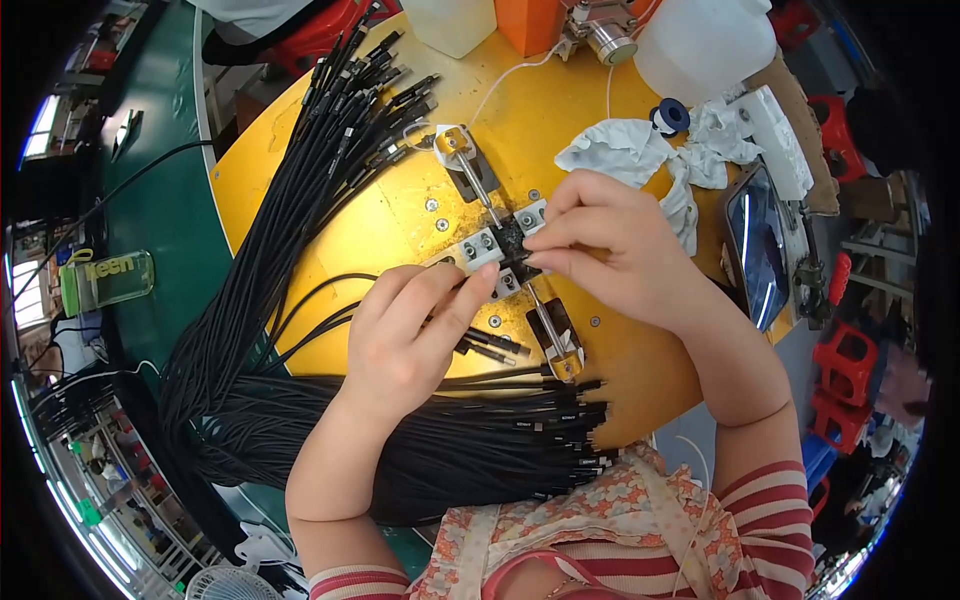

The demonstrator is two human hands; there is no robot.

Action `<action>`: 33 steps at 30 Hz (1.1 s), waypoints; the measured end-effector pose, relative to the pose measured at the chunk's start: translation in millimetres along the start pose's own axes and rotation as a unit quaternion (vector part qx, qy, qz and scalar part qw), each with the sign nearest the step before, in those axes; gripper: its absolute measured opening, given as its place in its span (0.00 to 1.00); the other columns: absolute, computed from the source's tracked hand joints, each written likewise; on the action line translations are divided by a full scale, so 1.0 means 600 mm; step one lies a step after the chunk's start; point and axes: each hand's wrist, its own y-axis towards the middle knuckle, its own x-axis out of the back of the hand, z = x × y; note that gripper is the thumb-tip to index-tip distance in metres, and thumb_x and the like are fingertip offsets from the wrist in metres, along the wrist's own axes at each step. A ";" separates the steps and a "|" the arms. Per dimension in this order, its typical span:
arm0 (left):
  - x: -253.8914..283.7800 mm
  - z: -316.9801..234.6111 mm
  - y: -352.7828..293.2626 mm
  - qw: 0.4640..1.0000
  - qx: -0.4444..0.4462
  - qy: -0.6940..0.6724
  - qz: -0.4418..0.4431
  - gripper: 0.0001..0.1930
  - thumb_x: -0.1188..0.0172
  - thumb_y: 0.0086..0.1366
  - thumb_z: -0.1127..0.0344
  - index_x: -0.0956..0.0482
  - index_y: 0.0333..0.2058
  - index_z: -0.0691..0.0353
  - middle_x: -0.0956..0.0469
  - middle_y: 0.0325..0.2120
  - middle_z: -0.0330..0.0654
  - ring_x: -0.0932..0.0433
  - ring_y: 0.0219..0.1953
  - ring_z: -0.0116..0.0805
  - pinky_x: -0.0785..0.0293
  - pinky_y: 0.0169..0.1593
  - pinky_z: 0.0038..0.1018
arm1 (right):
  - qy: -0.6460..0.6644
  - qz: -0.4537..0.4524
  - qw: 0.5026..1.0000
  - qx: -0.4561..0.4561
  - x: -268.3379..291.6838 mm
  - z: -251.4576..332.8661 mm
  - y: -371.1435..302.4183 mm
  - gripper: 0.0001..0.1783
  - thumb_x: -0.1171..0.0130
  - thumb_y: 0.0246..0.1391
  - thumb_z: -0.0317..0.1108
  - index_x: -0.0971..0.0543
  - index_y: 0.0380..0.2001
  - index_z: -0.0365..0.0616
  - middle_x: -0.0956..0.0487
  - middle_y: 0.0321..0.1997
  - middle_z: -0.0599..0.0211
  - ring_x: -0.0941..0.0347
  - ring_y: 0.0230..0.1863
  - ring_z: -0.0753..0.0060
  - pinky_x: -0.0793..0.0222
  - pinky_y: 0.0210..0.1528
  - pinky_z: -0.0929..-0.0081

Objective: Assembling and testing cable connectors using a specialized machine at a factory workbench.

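Note:
A small metal fixture (480, 250) with bolted blocks sits mid-table, one spring-and-rod arm on either side of its dark centre. Along its near left side, my left hand (405, 335) has thumb and fingers pressed together by a block; what lies between them is hidden. From the right, my right hand (610, 240) pinches at the dark centre, and the thing in its fingertips is too small to make out. A few black cables (490, 350) with plug ends pass under my left hand.
Big bundles of black cables (290, 220) spread along the left and front of the yellow table (640, 390). Crumpled white cloths (615, 150), a dark spool (670, 117), a phone-like screen (757, 245) and a white jug (705, 45) stand or lie on the right. A green bottle (120, 275) lies left.

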 end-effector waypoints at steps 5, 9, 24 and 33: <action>-0.006 -0.004 0.000 0.998 0.028 0.029 0.057 0.23 0.38 0.47 0.74 0.17 0.46 0.59 0.26 0.31 0.38 0.26 0.32 0.35 0.27 0.35 0.28 | -0.057 -0.008 0.998 0.031 -0.008 -0.010 0.001 0.08 0.33 0.46 0.23 0.17 0.33 0.40 0.27 0.31 0.67 0.29 0.32 0.69 0.33 0.33 0.75; -0.003 -0.005 -0.002 0.996 0.044 0.027 0.071 0.32 0.42 0.36 0.82 0.17 0.46 0.59 0.25 0.31 0.40 0.25 0.34 0.39 0.27 0.38 0.31 | -0.212 0.017 0.971 0.108 -0.001 0.004 -0.008 0.11 0.34 0.45 0.24 0.18 0.36 0.40 0.27 0.32 0.66 0.29 0.32 0.66 0.34 0.33 0.70; -0.002 -0.004 0.000 0.996 0.049 0.006 0.078 0.32 0.41 0.35 0.82 0.18 0.47 0.60 0.24 0.33 0.41 0.25 0.35 0.41 0.28 0.40 0.33 | -0.272 0.045 0.956 0.101 0.007 0.026 -0.019 0.10 0.40 0.49 0.28 0.20 0.35 0.37 0.29 0.32 0.65 0.28 0.35 0.62 0.33 0.38 0.66; -0.003 0.000 0.001 0.997 0.038 0.006 0.067 0.29 0.40 0.39 0.80 0.18 0.45 0.60 0.24 0.34 0.41 0.25 0.36 0.41 0.29 0.40 0.33 | -0.280 0.045 0.952 0.119 0.009 0.025 -0.018 0.11 0.41 0.47 0.28 0.20 0.35 0.37 0.27 0.35 0.64 0.28 0.36 0.63 0.33 0.40 0.67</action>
